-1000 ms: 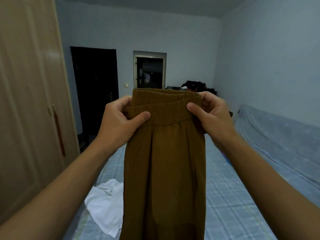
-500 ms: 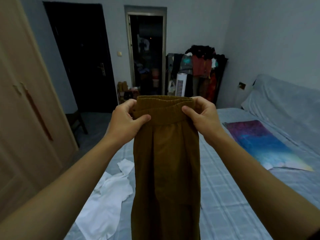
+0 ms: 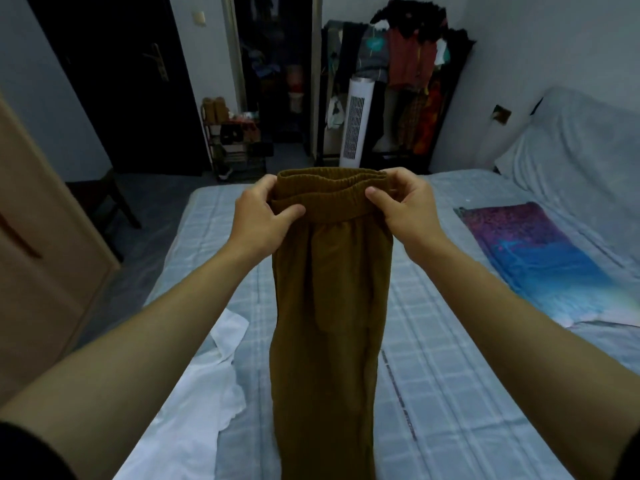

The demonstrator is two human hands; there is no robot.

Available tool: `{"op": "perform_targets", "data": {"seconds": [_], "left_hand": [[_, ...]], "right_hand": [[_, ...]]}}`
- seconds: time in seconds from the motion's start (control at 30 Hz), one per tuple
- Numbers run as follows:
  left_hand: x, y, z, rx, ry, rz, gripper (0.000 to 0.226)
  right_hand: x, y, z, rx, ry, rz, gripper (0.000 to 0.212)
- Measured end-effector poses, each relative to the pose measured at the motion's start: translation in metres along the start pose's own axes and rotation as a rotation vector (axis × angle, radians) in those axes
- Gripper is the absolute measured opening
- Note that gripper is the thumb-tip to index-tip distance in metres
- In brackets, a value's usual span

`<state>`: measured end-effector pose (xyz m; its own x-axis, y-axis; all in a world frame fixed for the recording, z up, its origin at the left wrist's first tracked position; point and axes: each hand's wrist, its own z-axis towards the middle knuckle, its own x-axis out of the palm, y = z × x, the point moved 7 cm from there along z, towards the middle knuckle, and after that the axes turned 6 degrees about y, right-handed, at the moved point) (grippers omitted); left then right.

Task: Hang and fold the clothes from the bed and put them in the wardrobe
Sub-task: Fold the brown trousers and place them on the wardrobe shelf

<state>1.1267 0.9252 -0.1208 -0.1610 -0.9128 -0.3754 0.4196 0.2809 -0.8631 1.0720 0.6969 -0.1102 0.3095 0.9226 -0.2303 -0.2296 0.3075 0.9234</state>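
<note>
Brown trousers with an elastic waistband hang straight down over the bed, doubled lengthwise. My left hand pinches the left end of the waistband, thumb in front. At the right end my right hand pinches it the same way. A crumpled white garment lies on the bed's left edge, below my left forearm. The wooden wardrobe stands at the left, its door shut.
A purple and blue cloth lies flat on the bed at the right, beside a grey pillow. Beyond the bed's foot stand a white tower fan, a rack of hanging clothes, a shoe rack and a dark chair.
My view has tilted downward, showing more of the bed and floor. Both hands keep their pinch on the waistband and the trousers have come lower over the bed.
</note>
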Motion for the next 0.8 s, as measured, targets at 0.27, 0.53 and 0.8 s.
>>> {"op": "perform_targets", "data": {"seconds": [0.27, 0.53, 0.8], "left_hand": [[0.038, 0.119, 0.066, -0.1, 0.081, 0.12, 0.025], [0.089, 0.229, 0.066, -0.16, 0.167, 0.211, 0.023], [0.104, 0.234, 0.041, -0.037, 0.175, 0.278, 0.022]], "right_hand": [[0.033, -0.12, 0.064, 0.082, 0.024, -0.116, 0.011], [0.055, -0.233, 0.066, 0.117, 0.137, -0.266, 0.014], [0.051, -0.244, 0.041, 0.021, 0.154, -0.336, 0.014]]}}
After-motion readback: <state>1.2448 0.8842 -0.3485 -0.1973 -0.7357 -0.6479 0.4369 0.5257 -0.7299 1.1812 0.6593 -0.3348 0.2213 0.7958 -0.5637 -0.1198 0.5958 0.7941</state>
